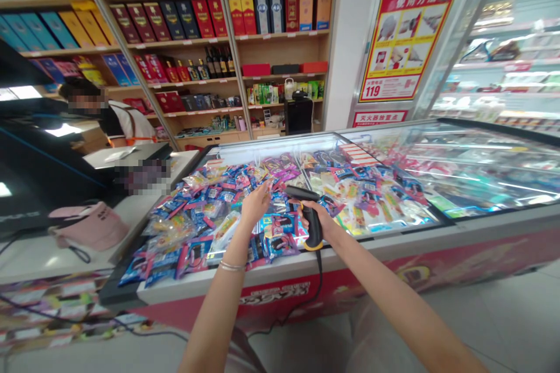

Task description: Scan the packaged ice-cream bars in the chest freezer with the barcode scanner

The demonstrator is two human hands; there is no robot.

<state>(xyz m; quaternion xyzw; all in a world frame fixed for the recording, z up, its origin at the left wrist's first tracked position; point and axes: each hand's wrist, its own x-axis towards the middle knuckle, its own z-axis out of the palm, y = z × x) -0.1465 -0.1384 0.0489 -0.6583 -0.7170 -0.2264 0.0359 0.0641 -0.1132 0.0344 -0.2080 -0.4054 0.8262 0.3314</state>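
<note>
My right hand [321, 218] is wrapped round the grip of a black and yellow barcode scanner [314, 227], whose head points left over the packets. A cord hangs from the scanner's base. My left hand [257, 203], with a bracelet on its wrist, is over the snack packets [280, 224], left of the scanner head. Its fingers are drawn together, and what they pinch, if anything, is hidden or too small to name. Blue, pink, purple and clear packets lie heaped on top of the freezer chest [192, 282], beneath both hands.
At left, a counter [21, 268] carries a pink visor cap [90, 224] and a black screen [39, 169]. A person [125, 122] is behind the counter. The scanner cord [284, 319] trails low along the freezer front. Shelves of boxes and bottles [219, 63] line the back.
</note>
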